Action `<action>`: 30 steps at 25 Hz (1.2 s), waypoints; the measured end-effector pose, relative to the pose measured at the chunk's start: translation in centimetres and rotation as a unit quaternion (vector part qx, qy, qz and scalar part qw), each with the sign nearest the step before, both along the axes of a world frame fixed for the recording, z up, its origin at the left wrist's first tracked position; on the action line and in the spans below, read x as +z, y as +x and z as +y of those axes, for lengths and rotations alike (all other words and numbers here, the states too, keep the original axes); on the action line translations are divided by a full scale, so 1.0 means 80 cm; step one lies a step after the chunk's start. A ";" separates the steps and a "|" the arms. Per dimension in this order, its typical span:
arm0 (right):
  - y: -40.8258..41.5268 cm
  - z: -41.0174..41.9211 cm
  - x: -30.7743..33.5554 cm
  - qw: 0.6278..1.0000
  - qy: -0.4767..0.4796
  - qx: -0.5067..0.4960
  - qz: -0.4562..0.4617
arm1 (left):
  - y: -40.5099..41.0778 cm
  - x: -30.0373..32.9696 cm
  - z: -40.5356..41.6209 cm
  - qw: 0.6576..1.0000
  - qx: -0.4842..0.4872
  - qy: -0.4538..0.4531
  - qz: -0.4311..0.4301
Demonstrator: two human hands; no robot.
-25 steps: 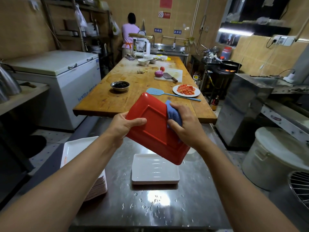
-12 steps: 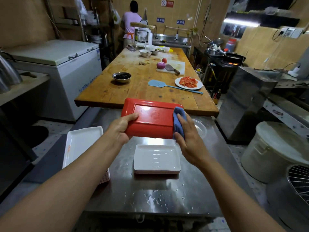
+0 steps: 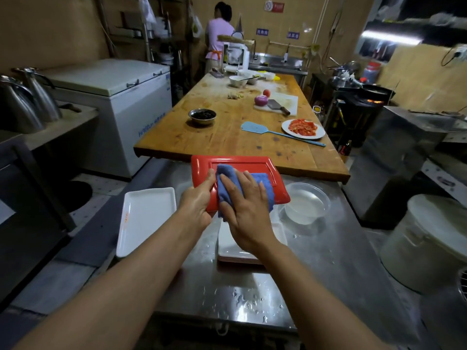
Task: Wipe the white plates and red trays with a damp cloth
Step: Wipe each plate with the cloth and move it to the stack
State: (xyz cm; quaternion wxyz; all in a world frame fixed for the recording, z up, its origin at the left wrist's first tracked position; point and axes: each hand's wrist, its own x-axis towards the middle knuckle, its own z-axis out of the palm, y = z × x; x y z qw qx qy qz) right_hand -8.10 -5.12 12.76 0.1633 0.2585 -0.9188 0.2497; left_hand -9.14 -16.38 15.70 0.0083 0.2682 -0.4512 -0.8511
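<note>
Since prev. frame: red tray (image 3: 236, 165) tipped flat, frame ctr; cloth (image 3: 242, 190) now on top. Left hand (image 3: 198, 202) grasps tray edge; right hand (image 3: 243, 207) flat, pressing cloth. White plates (image 3: 145, 218), lower left: wiped or not, can't tell.

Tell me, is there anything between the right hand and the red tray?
Yes, only the blue cloth. The right hand presses it flat on the red tray, as wiping needs. The left hand grips the tray's near left edge.
</note>
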 end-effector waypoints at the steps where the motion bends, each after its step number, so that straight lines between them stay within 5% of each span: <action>1: -0.006 -0.007 0.004 1.000 -0.011 0.004 -0.022 | 0.003 -0.001 -0.006 1.000 0.011 -0.019 0.009; 7: -0.041 -0.021 0.010 0.997 -0.023 -0.026 -0.075 | 0.028 -0.003 -0.056 0.995 0.066 -0.062 0.045; 14: -0.051 -0.038 -0.009 0.979 -0.154 -0.026 -0.132 | 0.051 -0.012 -0.111 0.993 0.096 -0.057 0.034; 18: -0.056 -0.056 -0.010 0.970 -0.203 -0.046 -0.124 | 0.059 -0.007 -0.141 0.968 0.123 -0.206 0.077; 20: -0.052 -0.066 -0.007 0.953 -0.257 -0.027 -0.157 | 0.064 -0.003 -0.157 0.916 0.123 -0.367 0.104; 24: -0.041 -0.083 -0.004 0.935 -0.290 0.007 -0.204 | 0.078 -0.009 -0.174 0.700 0.081 -0.693 0.155; 27: -0.035 -0.088 -0.006 0.932 -0.294 0.013 -0.213 | 0.085 -0.028 -0.179 0.553 0.006 -0.815 0.171; 30: -0.032 -0.085 -0.013 0.933 -0.285 0.003 -0.220 | 0.095 -0.048 -0.175 0.488 -0.043 -0.853 0.180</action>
